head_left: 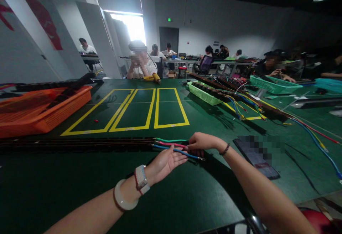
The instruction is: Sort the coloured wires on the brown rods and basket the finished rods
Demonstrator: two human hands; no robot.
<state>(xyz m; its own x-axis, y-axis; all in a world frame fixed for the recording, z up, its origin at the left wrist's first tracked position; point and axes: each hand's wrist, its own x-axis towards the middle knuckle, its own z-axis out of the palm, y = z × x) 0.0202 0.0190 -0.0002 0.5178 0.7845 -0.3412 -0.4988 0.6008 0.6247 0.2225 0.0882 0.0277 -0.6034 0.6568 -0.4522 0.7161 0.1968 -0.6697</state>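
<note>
A long black cable strip [107, 143] lies across the green table, with green, red and blue insulated wires coming out of its right end. My left hand [169, 162] is palm up below these wires, fingers stretched out flat. Across its fingers rests the blue wire [177, 150], whose bare metal lug sticks out to the right. My right hand [201, 143] reaches down from above, its fingertips closed around the red wire [171, 144]. The green wire [168, 140] runs behind and disappears at the right hand; its end is hidden.
An orange basket [66, 110] stands at the left with black strips in it. Yellow tape rectangles [172, 124] mark the table. A phone [253, 159] lies at right; a green basket [204, 95] holds more cables. A yellow heat gun [155, 77] lies near a person opposite.
</note>
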